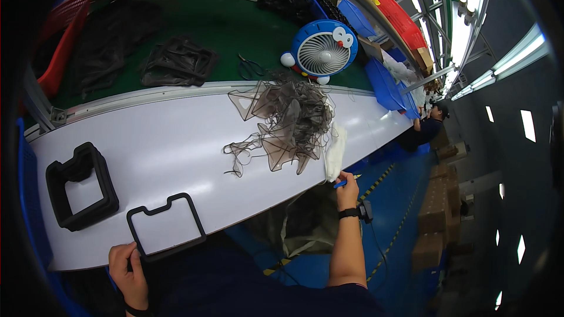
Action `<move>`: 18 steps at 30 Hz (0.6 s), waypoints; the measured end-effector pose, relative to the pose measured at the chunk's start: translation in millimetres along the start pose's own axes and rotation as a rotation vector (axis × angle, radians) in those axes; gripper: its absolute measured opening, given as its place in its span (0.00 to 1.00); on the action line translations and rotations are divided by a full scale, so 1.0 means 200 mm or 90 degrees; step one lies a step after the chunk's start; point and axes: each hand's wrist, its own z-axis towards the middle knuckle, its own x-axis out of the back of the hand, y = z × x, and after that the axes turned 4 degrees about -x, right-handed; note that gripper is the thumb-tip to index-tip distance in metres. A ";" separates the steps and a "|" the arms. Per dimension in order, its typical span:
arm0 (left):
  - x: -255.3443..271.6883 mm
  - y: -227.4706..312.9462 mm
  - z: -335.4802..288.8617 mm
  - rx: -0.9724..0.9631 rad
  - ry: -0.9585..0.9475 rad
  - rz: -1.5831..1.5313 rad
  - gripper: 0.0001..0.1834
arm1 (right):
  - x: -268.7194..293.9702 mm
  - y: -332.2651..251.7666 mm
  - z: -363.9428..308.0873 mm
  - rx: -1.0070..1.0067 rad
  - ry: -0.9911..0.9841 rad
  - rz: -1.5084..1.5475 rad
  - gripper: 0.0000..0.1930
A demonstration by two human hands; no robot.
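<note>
My left hand (pixel 128 275) pinches the near left corner of a thin black frame (pixel 197 218), which has a notch in its far side. The frame lies at the front edge of the white table. To the right, my right hand (pixel 348 192) is closed around a small blue pen-like tool (pixel 340 185) with a pale yellowish tip. Just beyond that hand lies a crumpled white cloth or glove (pixel 336 151). Beside it spreads a tangled heap of thin, dark see-through trimmings (pixel 296 120). A stack of similar black frames (pixel 106 202) stands at the left.
Behind the white table (pixel 176 123) runs a green surface with a blue fan (pixel 325 51), pliers or scissors (pixel 251 69) and dark bundled pieces (pixel 179 61). A red basket (pixel 59 47) is at the left, blue bins (pixel 382 85) at the right. A co-worker (pixel 432 126) sits farther right.
</note>
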 end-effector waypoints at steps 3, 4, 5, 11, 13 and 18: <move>0.00 0.02 0.01 0.017 -0.020 -0.008 0.07 | 0.07 0.05 -0.08 0.020 -0.105 -0.008 0.23; -0.02 0.03 0.02 0.016 -0.025 -0.005 0.07 | 0.07 0.09 -0.10 -0.124 -0.131 0.169 0.23; -0.01 0.03 0.02 0.011 -0.023 -0.004 0.07 | 0.09 0.07 -0.12 -0.263 -0.153 0.343 0.23; 0.02 0.00 0.01 0.008 -0.032 -0.015 0.07 | -0.04 -0.07 -0.12 -0.295 -0.031 0.431 0.24; 0.01 0.00 0.01 0.005 -0.034 -0.015 0.07 | -0.10 -0.09 -0.11 -0.333 0.005 0.368 0.24; -0.01 0.00 0.01 -0.033 -0.011 -0.010 0.07 | -0.18 -0.07 -0.11 -0.330 0.130 0.297 0.18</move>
